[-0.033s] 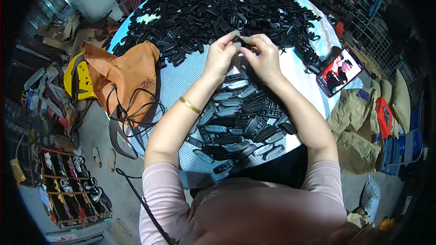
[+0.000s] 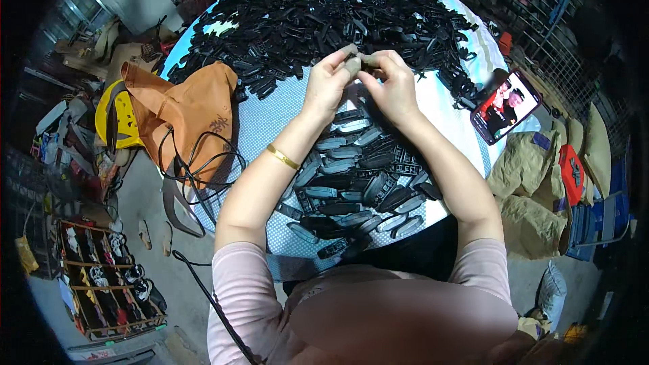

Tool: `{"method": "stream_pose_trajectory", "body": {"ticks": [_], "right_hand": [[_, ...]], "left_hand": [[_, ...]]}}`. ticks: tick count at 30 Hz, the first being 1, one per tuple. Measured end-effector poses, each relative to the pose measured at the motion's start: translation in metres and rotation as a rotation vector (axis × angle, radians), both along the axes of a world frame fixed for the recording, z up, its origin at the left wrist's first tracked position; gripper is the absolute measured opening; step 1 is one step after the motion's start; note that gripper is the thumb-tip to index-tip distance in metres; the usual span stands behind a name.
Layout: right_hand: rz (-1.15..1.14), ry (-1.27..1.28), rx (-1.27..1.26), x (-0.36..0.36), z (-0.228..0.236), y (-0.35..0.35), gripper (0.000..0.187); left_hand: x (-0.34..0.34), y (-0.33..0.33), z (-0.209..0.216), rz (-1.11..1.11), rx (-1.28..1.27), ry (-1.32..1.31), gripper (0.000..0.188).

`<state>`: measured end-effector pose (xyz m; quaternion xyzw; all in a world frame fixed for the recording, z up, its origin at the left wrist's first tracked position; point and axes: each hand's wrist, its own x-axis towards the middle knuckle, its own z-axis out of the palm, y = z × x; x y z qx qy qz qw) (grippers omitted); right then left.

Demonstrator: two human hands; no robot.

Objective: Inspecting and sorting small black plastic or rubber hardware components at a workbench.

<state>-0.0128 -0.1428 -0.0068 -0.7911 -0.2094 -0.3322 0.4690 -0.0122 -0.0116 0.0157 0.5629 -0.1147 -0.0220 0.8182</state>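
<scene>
Glossy black plastic pieces (image 2: 324, 23), matt cloth bag (image 2: 206, 98)

On that table (image 2: 270, 115), a heap of black pieces (image 2: 304, 23) crowds the far edge, a smaller pile (image 2: 345, 186) the near; an orange bag (image 2: 199, 111) slumps at the left edge, a phone (image 2: 506, 107) at the right.

Dark marks (image 2: 220, 124) like handwriting on the orange bag (image 2: 191, 98), too blurred to read, small pale lettering (image 2: 499, 112) on the lit phone screen (image 2: 507, 104), likewise unreadable

Head-worn view (wide fisheye), facing down, table (image 2: 276, 109) near
</scene>
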Motion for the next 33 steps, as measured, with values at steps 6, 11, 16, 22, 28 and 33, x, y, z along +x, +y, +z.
{"method": "stream_pose_trajectory", "body": {"ticks": [6, 11, 16, 22, 28, 33], "right_hand": [[0.122, 0.318, 0.057, 0.003, 0.001, -0.006, 0.025], [0.365, 0.482, 0.127, -0.003, 0.002, -0.005, 0.021], [0.259, 0.433, -0.165, -0.002, 0.016, -0.011, 0.029], [-0.262, 0.257, -0.516, 0.026, 0.002, -0.065, 0.028], [-0.369, 0.092, -0.634, 0.038, -0.015, -0.060, 0.023], [-0.316, 0.168, -0.660, 0.041, -0.024, -0.057, 0.017]], "left_hand": [[0.010, 0.020, 0.005, -0.118, 0.180, -0.147, 0.026], [0.007, 0.026, 0.016, -0.203, 0.287, -0.245, 0.022], [0.008, 0.030, 0.017, -0.190, 0.336, -0.179, 0.024], [-0.001, 0.040, 0.038, -0.737, 0.902, -0.261, 0.036], [0.033, 0.040, 0.011, 0.098, 1.147, -0.215, 0.032], [0.068, 0.034, -0.036, 0.414, 1.337, -0.355, 0.034]]}}
